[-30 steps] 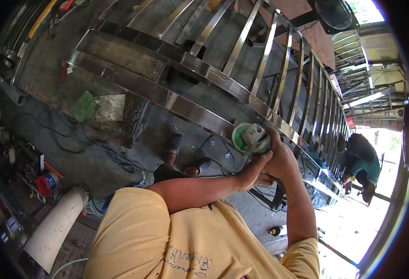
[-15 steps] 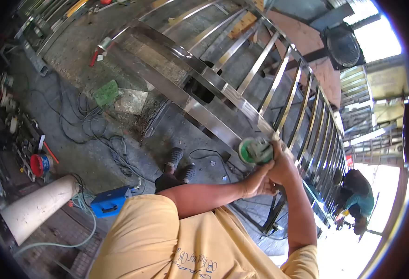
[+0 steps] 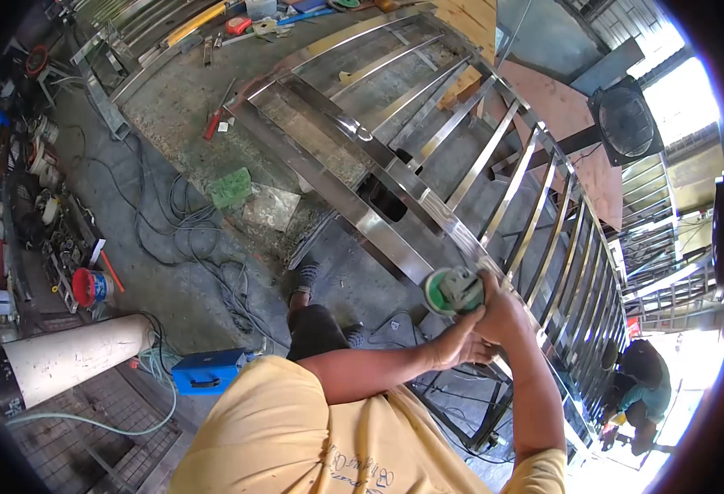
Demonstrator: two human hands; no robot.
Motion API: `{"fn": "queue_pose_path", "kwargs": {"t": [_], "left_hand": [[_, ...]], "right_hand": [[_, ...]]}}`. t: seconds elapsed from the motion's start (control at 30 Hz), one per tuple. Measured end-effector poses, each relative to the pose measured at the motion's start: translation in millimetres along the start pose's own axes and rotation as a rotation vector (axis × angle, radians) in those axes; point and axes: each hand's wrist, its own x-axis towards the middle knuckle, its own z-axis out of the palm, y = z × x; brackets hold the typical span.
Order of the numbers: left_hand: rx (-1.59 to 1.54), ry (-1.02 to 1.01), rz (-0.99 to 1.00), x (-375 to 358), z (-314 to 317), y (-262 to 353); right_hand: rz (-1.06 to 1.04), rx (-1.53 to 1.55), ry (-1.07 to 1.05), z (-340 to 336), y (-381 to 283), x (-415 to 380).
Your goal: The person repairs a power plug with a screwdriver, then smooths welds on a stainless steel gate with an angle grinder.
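Note:
An angle grinder (image 3: 465, 288) with a round green disc (image 3: 440, 291) is held at the edge of a shiny metal frame (image 3: 378, 226). My right hand (image 3: 502, 311) is wrapped round the grinder's body. Just below it, my left hand (image 3: 461, 342) is closed at the grinder's rear, its thumb against the right hand; part of its grip is hidden. The frame has two long rails at its near side, joined by a short box-like piece with a dark opening. Many slim bars (image 3: 481, 156) run across it to the far rail.
A blue case (image 3: 207, 373) and a white cylinder (image 3: 78, 358) stand at lower left. Cables (image 3: 205, 247) lie looped on the floor beside a green pad (image 3: 230, 188). A fan (image 3: 625, 122) stands beyond the frame. Another person (image 3: 644, 387) crouches at right.
My view has shifted up and left, so the frame and floor things sit lower and further right. The grinder stays in both hands near the same rail end. My left foot has moved.

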Motion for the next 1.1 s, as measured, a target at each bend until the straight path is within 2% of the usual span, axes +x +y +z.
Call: {"fn": "queue_pose_path", "kwargs": {"t": [0.3, 0.4, 0.43, 0.67, 0.77, 0.9, 1.0, 1.1], "left_hand": [[0.037, 0.053, 0.309, -65, -6, 141], [0.026, 0.016, 0.326, -74, -10, 163], [0.020, 0.021, 0.316, -73, -9, 166], [-0.110, -0.047, 0.081, -48, 3, 108], [-0.070, 0.010, 0.116, -41, -2, 105], [0.000, 0.069, 0.312, -51, -6, 141], [0.047, 0.073, 0.371, -54, -9, 151], [0.005, 0.056, 0.318, -43, -3, 127]], "right_hand": [[-0.278, -0.142, -0.030, -39, -134, 79], [-0.230, -0.144, -0.056, -47, -161, 87], [-0.231, -0.162, -0.014, -45, -158, 91], [-0.023, -0.116, -0.118, -47, -126, 57], [-0.097, -0.126, -0.071, -44, -118, 63], [-0.174, -0.170, -0.048, -46, -140, 87], [-0.241, -0.189, -0.037, -47, -144, 87], [-0.210, -0.234, -0.064, -45, -128, 79]]}}
